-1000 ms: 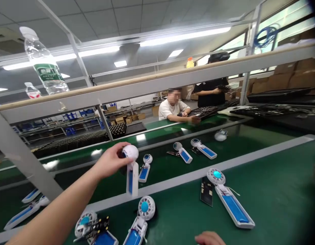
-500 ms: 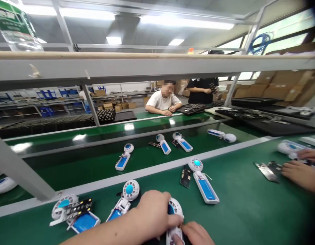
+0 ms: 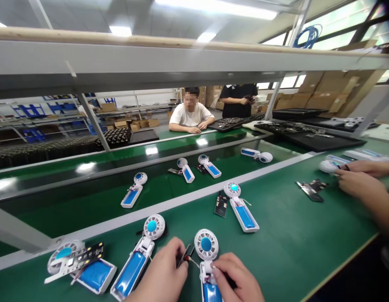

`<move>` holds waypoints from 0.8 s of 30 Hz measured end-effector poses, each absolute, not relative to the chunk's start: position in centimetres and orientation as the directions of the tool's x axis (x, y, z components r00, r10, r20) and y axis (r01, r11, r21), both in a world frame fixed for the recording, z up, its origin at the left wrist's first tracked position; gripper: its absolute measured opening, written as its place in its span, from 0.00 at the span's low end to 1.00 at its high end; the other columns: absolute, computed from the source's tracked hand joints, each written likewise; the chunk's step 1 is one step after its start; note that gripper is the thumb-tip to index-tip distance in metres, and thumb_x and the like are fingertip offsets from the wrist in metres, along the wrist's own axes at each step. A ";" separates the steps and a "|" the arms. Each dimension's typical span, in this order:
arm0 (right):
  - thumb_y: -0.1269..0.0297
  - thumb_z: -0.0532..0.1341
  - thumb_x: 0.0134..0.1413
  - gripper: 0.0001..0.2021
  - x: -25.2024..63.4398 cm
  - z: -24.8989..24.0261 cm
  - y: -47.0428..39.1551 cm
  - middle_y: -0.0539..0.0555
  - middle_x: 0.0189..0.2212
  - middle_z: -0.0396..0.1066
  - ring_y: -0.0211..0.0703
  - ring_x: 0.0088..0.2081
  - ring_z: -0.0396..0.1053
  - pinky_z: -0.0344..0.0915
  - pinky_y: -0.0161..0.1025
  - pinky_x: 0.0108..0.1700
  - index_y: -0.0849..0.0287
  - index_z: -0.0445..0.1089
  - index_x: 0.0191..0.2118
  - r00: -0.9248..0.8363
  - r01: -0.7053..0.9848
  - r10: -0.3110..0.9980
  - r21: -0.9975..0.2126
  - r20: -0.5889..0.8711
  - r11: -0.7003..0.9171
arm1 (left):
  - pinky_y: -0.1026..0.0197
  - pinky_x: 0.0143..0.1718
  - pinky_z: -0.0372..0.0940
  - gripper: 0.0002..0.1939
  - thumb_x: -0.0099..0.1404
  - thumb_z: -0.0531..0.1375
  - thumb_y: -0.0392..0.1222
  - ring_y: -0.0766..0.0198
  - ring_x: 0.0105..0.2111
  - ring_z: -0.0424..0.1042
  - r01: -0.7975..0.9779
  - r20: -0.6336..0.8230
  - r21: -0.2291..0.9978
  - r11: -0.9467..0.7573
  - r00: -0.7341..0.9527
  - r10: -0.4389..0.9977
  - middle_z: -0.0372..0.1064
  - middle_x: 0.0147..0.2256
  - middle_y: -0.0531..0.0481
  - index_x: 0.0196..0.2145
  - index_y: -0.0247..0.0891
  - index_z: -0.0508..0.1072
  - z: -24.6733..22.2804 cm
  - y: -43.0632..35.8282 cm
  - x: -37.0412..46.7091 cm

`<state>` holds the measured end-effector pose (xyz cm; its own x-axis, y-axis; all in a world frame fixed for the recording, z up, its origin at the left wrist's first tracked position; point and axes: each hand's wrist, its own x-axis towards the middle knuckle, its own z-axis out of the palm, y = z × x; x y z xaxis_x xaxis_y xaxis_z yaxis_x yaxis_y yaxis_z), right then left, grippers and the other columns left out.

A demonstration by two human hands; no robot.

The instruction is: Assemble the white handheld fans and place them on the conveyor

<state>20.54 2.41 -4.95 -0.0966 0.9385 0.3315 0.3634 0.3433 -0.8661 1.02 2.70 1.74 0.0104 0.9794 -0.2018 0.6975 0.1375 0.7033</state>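
A small white handheld fan (image 3: 206, 244) with a blue centre lies in front of me, its handle open over a blue battery. My right hand (image 3: 236, 279) is closed at its neck, thumb and fingertips on the white hinge part. Just left of it, my left hand (image 3: 165, 270) pinches a thin dark circuit board (image 3: 185, 255), seen nearly edge-on. A thin wire runs from the board toward the fan. Beside my left hand rests another opened fan (image 3: 131, 272). Farther left, a loose black circuit board (image 3: 84, 258) lies across one more fan (image 3: 98, 274).
Beyond my hands an opened fan (image 3: 244, 214) lies by a dark board (image 3: 220, 204). Several fans lie on the green belt behind the grey rail (image 3: 181, 197). At right a co-worker's hands (image 3: 361, 180) handle a fan. A shelf beam (image 3: 150, 58) crosses above.
My left hand has moved left off the fan and now shows the circuit board in its fingers. My right hand has come up to the fan's neck. The view has shifted.
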 end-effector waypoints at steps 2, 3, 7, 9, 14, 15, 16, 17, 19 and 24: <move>0.60 0.61 0.57 0.09 20.7 -4.3 2.6 0.53 0.30 0.75 0.41 0.33 0.74 0.70 0.32 0.36 0.54 0.78 0.31 -0.153 0.379 0.948 -0.870 0.278 0.316 | 0.61 0.36 0.65 0.06 0.59 0.56 0.36 0.59 0.33 0.72 0.517 -0.181 0.842 0.152 0.007 0.983 0.73 0.32 0.50 0.36 0.41 0.69 1.0 2.3 1.2; 0.63 0.62 0.55 0.07 20.7 -3.9 2.7 0.52 0.29 0.75 0.41 0.32 0.74 0.70 0.32 0.36 0.54 0.77 0.29 -0.173 0.392 0.951 -0.868 0.256 0.305 | 0.61 0.38 0.66 0.10 0.58 0.57 0.35 0.59 0.34 0.73 0.434 -0.171 0.889 0.147 0.016 0.985 0.74 0.34 0.49 0.39 0.39 0.70 0.6 2.0 1.4; 0.72 0.61 0.46 0.08 20.3 -2.7 3.1 0.50 0.23 0.73 0.41 0.29 0.73 0.68 0.33 0.31 0.56 0.74 0.22 -0.200 0.441 0.956 -0.851 0.216 0.284 | 0.58 0.46 0.67 0.18 0.55 0.57 0.32 0.56 0.40 0.74 0.340 -0.174 0.929 0.147 0.050 0.984 0.77 0.34 0.49 0.44 0.36 0.75 -0.4 1.5 2.2; 0.75 0.58 0.43 0.09 19.8 -2.4 3.0 0.50 0.22 0.72 0.41 0.28 0.72 0.68 0.33 0.30 0.56 0.73 0.21 -0.204 0.449 0.959 -0.852 0.195 0.269 | 0.58 0.46 0.67 0.17 0.55 0.57 0.30 0.55 0.40 0.75 0.368 -0.171 0.920 0.137 0.060 0.984 0.77 0.32 0.49 0.42 0.37 0.78 -0.3 1.5 2.6; 0.76 0.57 0.42 0.09 18.7 -1.7 2.4 0.49 0.22 0.70 0.40 0.28 0.70 0.67 0.33 0.30 0.56 0.70 0.21 -0.189 0.504 0.956 -0.813 0.225 0.292 | 0.62 0.41 0.70 0.13 0.61 0.58 0.32 0.58 0.36 0.77 0.529 0.021 0.841 -0.115 0.180 0.983 0.78 0.36 0.47 0.38 0.42 0.81 0.6 1.1 2.4; 0.76 0.57 0.43 0.09 18.5 -1.6 2.2 0.49 0.22 0.70 0.40 0.28 0.70 0.66 0.34 0.30 0.56 0.69 0.21 -0.180 0.532 0.949 -0.786 0.258 0.315 | 0.63 0.41 0.71 0.14 0.62 0.57 0.33 0.58 0.37 0.77 0.564 0.071 0.806 -0.182 0.213 0.974 0.79 0.37 0.47 0.39 0.43 0.81 0.7 1.0 2.3; 0.75 0.57 0.43 0.09 18.3 -1.5 2.1 0.49 0.22 0.70 0.41 0.28 0.70 0.66 0.34 0.30 0.56 0.69 0.20 -0.171 0.560 0.939 -0.755 0.298 0.342 | 0.63 0.42 0.71 0.14 0.63 0.57 0.33 0.58 0.38 0.77 0.594 0.115 0.767 -0.243 0.245 0.963 0.79 0.38 0.46 0.41 0.43 0.81 0.6 0.9 2.1; 0.75 0.57 0.43 0.09 18.1 -1.4 2.0 0.49 0.21 0.70 0.40 0.28 0.69 0.64 0.34 0.29 0.56 0.68 0.20 -0.163 0.584 0.926 -0.723 0.340 0.368 | 0.63 0.42 0.72 0.15 0.64 0.57 0.33 0.58 0.39 0.78 0.621 0.155 0.725 -0.297 0.273 0.949 0.79 0.39 0.46 0.43 0.44 0.80 0.5 0.8 1.9; 0.75 0.57 0.43 0.08 17.9 -1.3 1.8 0.48 0.21 0.69 0.39 0.27 0.68 0.62 0.33 0.29 0.56 0.66 0.20 -0.143 0.607 0.893 -0.674 0.428 0.420 | 0.64 0.42 0.73 0.16 0.64 0.57 0.32 0.59 0.39 0.78 0.651 0.263 0.634 -0.418 0.326 0.908 0.79 0.40 0.45 0.46 0.44 0.79 0.2 0.6 1.5; 0.74 0.57 0.48 0.10 17.7 -1.4 1.6 0.47 0.19 0.66 0.37 0.26 0.64 0.57 0.35 0.32 0.56 0.63 0.20 -0.103 0.608 0.809 -0.607 0.578 0.511 | 0.62 0.40 0.75 0.17 0.63 0.57 0.29 0.59 0.37 0.79 0.658 0.498 0.432 -0.616 0.395 0.772 0.79 0.39 0.44 0.48 0.39 0.75 -0.6 0.6 1.1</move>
